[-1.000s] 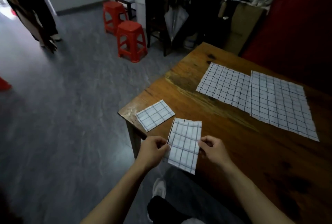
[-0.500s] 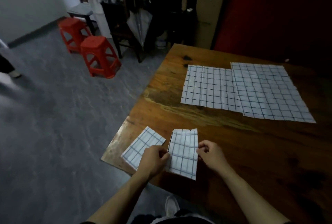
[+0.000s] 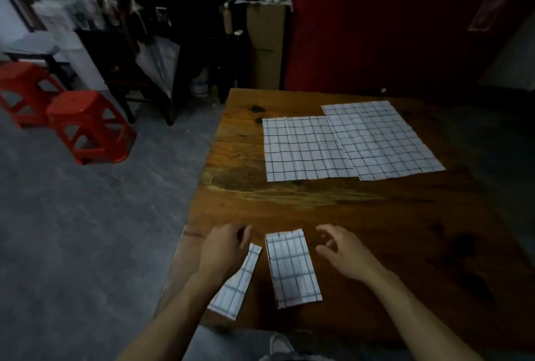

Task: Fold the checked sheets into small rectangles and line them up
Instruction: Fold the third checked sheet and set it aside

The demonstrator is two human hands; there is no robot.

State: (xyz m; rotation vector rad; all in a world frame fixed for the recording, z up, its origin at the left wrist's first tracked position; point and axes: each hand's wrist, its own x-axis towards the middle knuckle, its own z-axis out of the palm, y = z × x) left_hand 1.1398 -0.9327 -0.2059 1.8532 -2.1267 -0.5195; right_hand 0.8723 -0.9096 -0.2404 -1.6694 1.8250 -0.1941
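My left hand [image 3: 224, 250] hovers over the near table [image 3: 376, 230] corner, fingers loosely curled and holding nothing, partly covering one folded checked rectangle [image 3: 237, 288]. My right hand [image 3: 344, 253] is just right of the second folded rectangle [image 3: 292, 269], fingers spread and empty, not touching it. The two rectangles lie side by side. Farther back, two unfolded checked sheets [image 3: 301, 149] [image 3: 379, 137] lie flat, overlapping slightly.
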